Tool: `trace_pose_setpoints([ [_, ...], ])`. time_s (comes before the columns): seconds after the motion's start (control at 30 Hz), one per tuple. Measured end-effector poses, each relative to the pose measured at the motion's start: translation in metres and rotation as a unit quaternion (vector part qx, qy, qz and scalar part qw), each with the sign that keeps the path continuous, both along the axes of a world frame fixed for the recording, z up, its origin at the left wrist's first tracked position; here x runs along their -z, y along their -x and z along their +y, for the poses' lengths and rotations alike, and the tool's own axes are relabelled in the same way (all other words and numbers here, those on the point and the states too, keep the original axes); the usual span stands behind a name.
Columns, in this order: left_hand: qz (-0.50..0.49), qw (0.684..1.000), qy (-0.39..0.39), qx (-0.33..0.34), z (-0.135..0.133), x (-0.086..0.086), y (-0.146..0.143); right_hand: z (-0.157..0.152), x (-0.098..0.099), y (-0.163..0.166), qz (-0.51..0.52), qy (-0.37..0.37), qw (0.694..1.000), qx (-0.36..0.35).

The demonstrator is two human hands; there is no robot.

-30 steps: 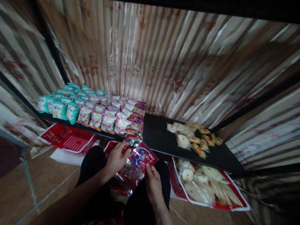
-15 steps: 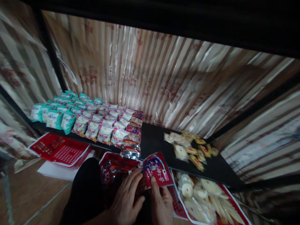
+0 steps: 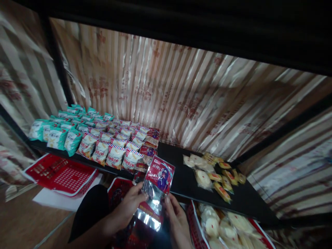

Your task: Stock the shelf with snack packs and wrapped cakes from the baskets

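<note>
Between my hands is a red snack packet point(image 3: 158, 174) with a purple figure printed on top and a shiny silver lower part. My left hand point(image 3: 131, 204) pinches its left edge. At its right edge, my right hand point(image 3: 176, 214) grips with thumb and fingers. The packet is held upright in front of the black shelf point(image 3: 171, 148). Behind it, on the shelf, stands a row of similar red packets point(image 3: 147, 150). A red basket point(image 3: 114, 183) with dark red packets sits below, partly hidden by my left arm and the packet.
White-and-red snack bags point(image 3: 116, 155) and teal bags point(image 3: 56, 138) fill the shelf's left side. Round white packs point(image 3: 203, 179) and yellow packs point(image 3: 221, 192) lie on the right. An upturned red basket point(image 3: 64, 174) is at lower left; another basket point(image 3: 197, 228) holds pale packs.
The packet has been turned from lying sideways to upright, with its printed top up. My hands have moved apart to its two edges. The view has shifted slightly.
</note>
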State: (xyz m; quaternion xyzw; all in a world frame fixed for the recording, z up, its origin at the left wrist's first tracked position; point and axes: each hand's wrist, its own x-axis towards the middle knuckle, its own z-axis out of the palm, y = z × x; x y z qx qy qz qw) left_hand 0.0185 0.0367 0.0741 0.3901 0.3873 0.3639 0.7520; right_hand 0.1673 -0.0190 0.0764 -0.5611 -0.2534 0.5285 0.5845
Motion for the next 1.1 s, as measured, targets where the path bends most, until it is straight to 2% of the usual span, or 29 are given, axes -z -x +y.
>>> trace_pose_setpoints([
  [0.1, 0.066, 0.997, -0.043, 0.000, 0.013, 0.000, -0.005, 0.013, -0.002, 0.001, 0.018, -0.014, 1.000, 0.011],
  [0.17, 0.166, 0.975, -0.144, -0.023, 0.020, 0.002, -0.008, 0.028, -0.003, -0.003, 0.012, -0.017, 0.999, 0.040],
  [0.23, 0.276, 0.911, -0.300, -0.066, 0.023, 0.002, -0.011, 0.048, -0.004, -0.012, 0.005, -0.023, 0.998, 0.058],
  [0.33, 0.358, 0.781, -0.507, -0.076, 0.025, 0.002, -0.016, 0.085, -0.002, -0.027, -0.012, -0.035, 0.998, 0.059],
  [0.4, 0.384, 0.725, -0.570, -0.047, 0.029, 0.002, -0.022, 0.112, -0.001, -0.034, -0.035, -0.045, 0.997, 0.051],
  [0.47, 0.413, 0.694, -0.589, -0.023, 0.037, 0.004, -0.028, 0.138, 0.002, -0.039, -0.062, -0.054, 0.996, 0.042],
  [0.57, 0.445, 0.682, -0.579, 0.006, 0.053, 0.008, -0.038, 0.172, 0.007, -0.042, -0.118, -0.057, 0.991, 0.041],
  [0.73, 0.458, 0.699, -0.549, 0.011, 0.073, 0.017, -0.049, 0.213, 0.016, -0.045, -0.228, -0.038, 0.972, 0.029],
  [0.9, 0.458, 0.709, -0.536, 0.002, 0.083, 0.020, -0.052, 0.239, 0.024, -0.047, -0.313, -0.032, 0.949, 0.019],
  [1.1, 0.455, 0.721, -0.522, -0.008, 0.095, 0.015, -0.054, 0.258, 0.025, -0.047, -0.340, -0.030, 0.940, 0.020],
])
